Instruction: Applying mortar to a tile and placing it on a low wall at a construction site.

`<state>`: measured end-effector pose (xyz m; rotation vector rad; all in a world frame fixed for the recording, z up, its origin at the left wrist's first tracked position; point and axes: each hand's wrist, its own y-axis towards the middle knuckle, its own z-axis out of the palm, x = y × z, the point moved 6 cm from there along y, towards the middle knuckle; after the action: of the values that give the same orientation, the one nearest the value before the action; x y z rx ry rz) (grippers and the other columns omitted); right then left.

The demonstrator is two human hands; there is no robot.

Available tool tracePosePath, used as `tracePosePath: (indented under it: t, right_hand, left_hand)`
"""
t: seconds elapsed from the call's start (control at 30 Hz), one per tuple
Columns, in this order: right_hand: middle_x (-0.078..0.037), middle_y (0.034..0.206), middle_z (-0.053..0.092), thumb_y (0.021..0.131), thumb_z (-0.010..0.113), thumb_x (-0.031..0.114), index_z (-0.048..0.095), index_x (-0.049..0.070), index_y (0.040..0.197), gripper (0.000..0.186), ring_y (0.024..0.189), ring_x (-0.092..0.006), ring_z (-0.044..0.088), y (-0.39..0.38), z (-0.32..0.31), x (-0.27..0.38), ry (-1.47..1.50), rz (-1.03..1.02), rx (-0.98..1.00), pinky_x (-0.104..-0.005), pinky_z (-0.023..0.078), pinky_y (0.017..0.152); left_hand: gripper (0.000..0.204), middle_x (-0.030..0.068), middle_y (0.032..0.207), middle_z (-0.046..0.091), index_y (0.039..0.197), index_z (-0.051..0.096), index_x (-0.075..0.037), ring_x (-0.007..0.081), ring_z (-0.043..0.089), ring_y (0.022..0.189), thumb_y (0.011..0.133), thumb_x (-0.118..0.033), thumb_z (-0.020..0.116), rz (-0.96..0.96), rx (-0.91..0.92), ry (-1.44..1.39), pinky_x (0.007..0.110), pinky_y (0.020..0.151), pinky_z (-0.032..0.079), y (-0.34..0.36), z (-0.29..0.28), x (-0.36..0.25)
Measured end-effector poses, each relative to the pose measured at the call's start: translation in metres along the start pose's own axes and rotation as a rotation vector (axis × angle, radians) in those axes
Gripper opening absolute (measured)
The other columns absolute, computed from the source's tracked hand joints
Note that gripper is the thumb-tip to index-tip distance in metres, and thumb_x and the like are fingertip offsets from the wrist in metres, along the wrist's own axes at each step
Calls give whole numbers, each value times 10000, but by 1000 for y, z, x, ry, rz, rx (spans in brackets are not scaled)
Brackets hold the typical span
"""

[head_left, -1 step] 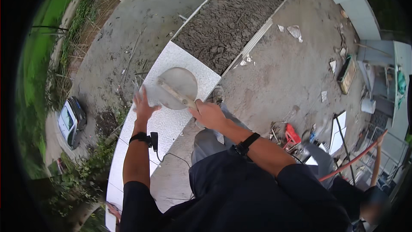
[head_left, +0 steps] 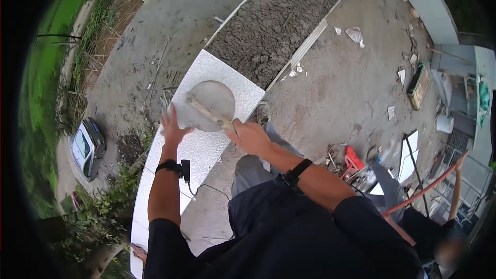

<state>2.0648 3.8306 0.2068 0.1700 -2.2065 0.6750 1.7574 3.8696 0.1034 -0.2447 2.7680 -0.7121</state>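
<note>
Co-wkr (head_left: pixel 419 230) shifted, wht slab (head_left: pixel 199 72), mortar bed (head_left: pixel 274 20), yard (head_left: pixel 356 88)

Grey disc (head_left: pixel 219 96) (slab (head_left: pixel 196 145) silvery white)

We held our left forearm (head_left: pixel 163 195) pointing ahead, the left hand (head_left: pixel 174 129) spread, its fingers splayed forward and its thumb pointing right. Our right forearm (head_left: pixel 321 183) slanted forward and inward from the right (the two stayed well apart), and the right hand (head_left: pixel 250 137) was curled in a grip.
</note>
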Motion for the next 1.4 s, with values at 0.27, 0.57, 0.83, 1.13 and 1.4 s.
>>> tracePosePath:
  t: [0.27, 0.57, 0.83, 1.13, 1.4]
  right_hand:
    - [-215, 713, 652, 968, 478, 447, 537, -42, 1106, 512, 682, -387, 654, 9, 15, -26, 26, 94, 7, -487, 514, 637]
    - [-221, 632, 606, 979, 465, 436, 515, -57, 999, 496, 618, -417, 617, 26, 11, -12, 106, 21, -73, -514, 483, 600]
    - [-252, 757, 659, 985, 445, 440, 535, -73, 1066, 527, 759, -429, 654, 29, -2, 7, 34, 48, 88, -512, 514, 693]
    - [-242, 693, 643, 981, 466, 430, 535, -53, 1000, 489, 670, -433, 642, 36, 1, 4, 65, 25, 25, -516, 508, 633]
    - [-239, 701, 646, 971, 480, 430, 540, -53, 1023, 490, 672, -416, 648, 50, 7, 5, -24, 34, 83, -503, 510, 622]
  left_hand:
    - [1323, 227, 1585, 61, 1546, 45, -308, 474, 69, 1444, 547, -335, 913, -30, 27, 21, 791, 956, 252, 0, -1, -11]
    - [1327, 226, 1585, 55, 1545, 40, -319, 450, 60, 1453, 550, -303, 917, -53, 31, 14, 789, 958, 252, 0, -6, -12]
    - [1327, 234, 1580, 54, 1545, 44, -317, 452, 61, 1451, 548, -307, 919, -76, 37, 22, 792, 966, 245, -5, -11, -9]
    - [1324, 233, 1583, 43, 1548, 46, -308, 479, 82, 1440, 550, -318, 916, -86, 40, 19, 781, 971, 250, -6, -11, -10]
    - [1309, 219, 1577, 76, 1548, 78, -271, 495, 115, 1422, 543, -311, 917, -86, 25, 20, 785, 945, 276, -8, -15, -12]
